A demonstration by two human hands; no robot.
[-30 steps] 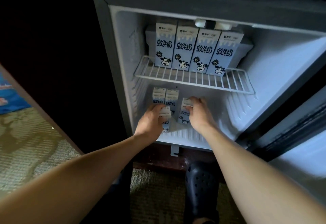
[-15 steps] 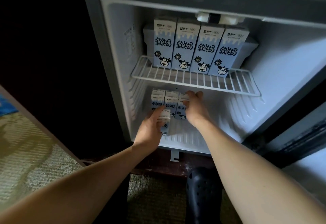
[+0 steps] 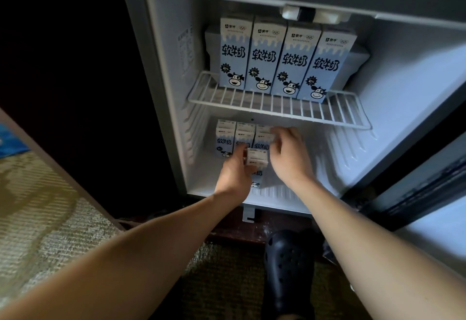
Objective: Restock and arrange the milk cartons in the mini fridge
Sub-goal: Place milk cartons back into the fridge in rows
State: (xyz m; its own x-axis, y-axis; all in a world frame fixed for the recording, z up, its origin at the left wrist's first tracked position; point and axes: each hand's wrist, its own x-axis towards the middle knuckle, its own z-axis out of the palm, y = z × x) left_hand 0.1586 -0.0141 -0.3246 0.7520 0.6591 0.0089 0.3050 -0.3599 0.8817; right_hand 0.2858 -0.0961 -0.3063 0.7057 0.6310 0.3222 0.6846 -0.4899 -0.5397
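The open mini fridge (image 3: pixel 166 92) holds several blue-and-white milk cartons (image 3: pixel 287 59) upright in a row on the wire shelf (image 3: pixel 277 107). Below, three cartons (image 3: pixel 224 138) stand side by side at the back of the fridge floor. My right hand (image 3: pixel 287 153) rests on the top of the third, rightmost carton (image 3: pixel 263 136), fingers curled over it. My left hand (image 3: pixel 234 171) grips a loose carton (image 3: pixel 257 158) in front of that row, standing on the fridge floor, its lower part showing under my hand.
The fridge door (image 3: pixel 428 193) hangs open at the right. A dark clog shoe (image 3: pixel 290 264) stands on the carpet below the fridge. A wooden edge (image 3: pixel 50 168) runs diagonally at the left, with patterned carpet (image 3: pixel 30 218) beyond it. The lower compartment's right half is bare white floor (image 3: pixel 335 158).
My right hand has pushed the third carton back into line with the other two. My left hand keeps its hold on the front carton and has hardly moved.
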